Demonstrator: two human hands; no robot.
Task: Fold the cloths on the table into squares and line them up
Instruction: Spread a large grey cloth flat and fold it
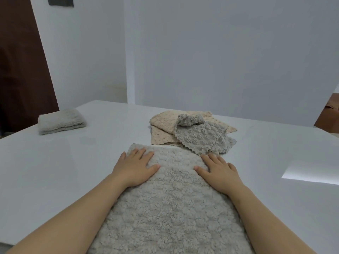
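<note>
A fluffy grey cloth (170,204) lies spread flat on the white table (45,171) right in front of me. My left hand (136,166) rests palm down on its far left part, fingers apart. My right hand (217,171) presses flat on its far right part, fingers apart too. Beyond the cloth lies a loose pile: a beige cloth (163,129) with a darker grey cloth (200,138) crumpled on top of it. A folded light grey cloth (61,121) sits at the table's far left corner.
A white wall (220,52) stands behind the table. On the left is a dark brown door (20,61). A brown cardboard box (328,114) shows at the right edge. A bright patch of light (311,171) falls on the table's right side.
</note>
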